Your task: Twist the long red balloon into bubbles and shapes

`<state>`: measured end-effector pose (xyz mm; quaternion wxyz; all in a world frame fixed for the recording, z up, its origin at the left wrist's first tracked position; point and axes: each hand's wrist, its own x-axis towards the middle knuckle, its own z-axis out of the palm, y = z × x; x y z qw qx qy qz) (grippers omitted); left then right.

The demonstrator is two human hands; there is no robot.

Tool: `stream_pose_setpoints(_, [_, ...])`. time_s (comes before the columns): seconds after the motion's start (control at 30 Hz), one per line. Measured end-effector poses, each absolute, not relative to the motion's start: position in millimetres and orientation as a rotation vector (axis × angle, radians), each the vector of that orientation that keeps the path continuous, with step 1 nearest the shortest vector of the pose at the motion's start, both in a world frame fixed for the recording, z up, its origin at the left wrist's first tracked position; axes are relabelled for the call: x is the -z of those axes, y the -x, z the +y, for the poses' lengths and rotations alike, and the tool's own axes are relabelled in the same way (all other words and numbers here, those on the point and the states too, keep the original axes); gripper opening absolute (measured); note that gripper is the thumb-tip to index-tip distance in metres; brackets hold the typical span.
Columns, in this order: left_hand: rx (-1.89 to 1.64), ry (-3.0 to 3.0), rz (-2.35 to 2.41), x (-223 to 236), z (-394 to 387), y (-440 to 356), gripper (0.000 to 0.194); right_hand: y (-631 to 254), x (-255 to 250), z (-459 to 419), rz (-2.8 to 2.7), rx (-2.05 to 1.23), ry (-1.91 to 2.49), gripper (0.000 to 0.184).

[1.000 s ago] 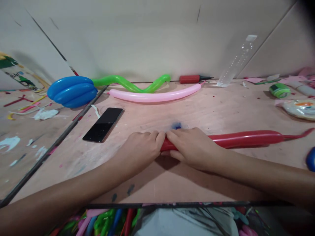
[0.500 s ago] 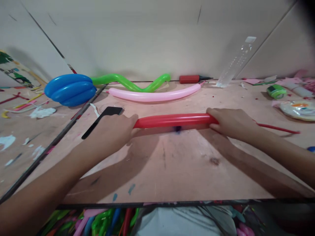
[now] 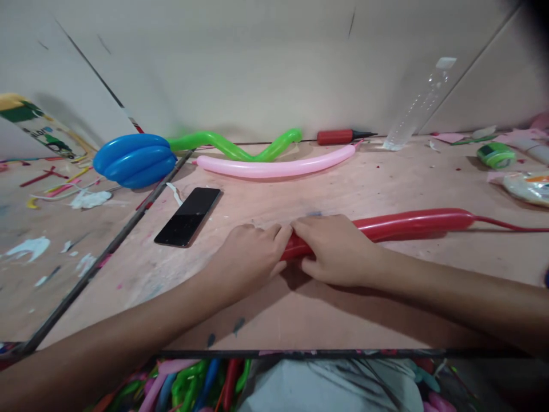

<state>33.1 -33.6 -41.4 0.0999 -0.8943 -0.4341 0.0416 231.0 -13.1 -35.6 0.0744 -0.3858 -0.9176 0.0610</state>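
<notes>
A long red balloon [image 3: 412,224] lies across the pink table [image 3: 386,183], its thin uninflated tail running off to the right. My left hand [image 3: 251,257] and my right hand [image 3: 337,249] sit side by side at its left end, both closed around it with the knuckles almost touching. A short stretch of red shows between the two hands. The balloon's very tip is hidden under my left hand.
A black phone [image 3: 189,216] lies left of my hands. Behind it are a blue balloon bundle [image 3: 135,160], a green wavy balloon [image 3: 234,147], a pink balloon [image 3: 278,166], a red hand pump [image 3: 338,137] and a clear bottle [image 3: 418,106]. Tape and packets sit at far right.
Half a second ago my hands were spread wide along the raised balloon. Now they have come together at its left end, low near the table, much as one second ago.
</notes>
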Motion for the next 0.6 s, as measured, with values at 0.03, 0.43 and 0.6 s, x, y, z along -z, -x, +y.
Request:
stream_pose_setpoints(0.03, [-0.155,2.632,-1.298,42.1,-32.5,-32.8,0.03,-230.9,35.7,-12.1,-2.752,-0.213,1.135,0.017])
stream_pose_setpoints(0.43, [-0.209,2.704,-1.311,43.6,-25.9,-33.4,0.02,-233.6,45.4,-6.9,-2.816,-0.143,1.071,0.044])
stream_pose_setpoints(0.6, [-0.229,2.711,-1.323,44.2,-24.9,-32.4,0.014,-233.1,43.6,-5.8,-2.844,-0.149,1.107,0.037])
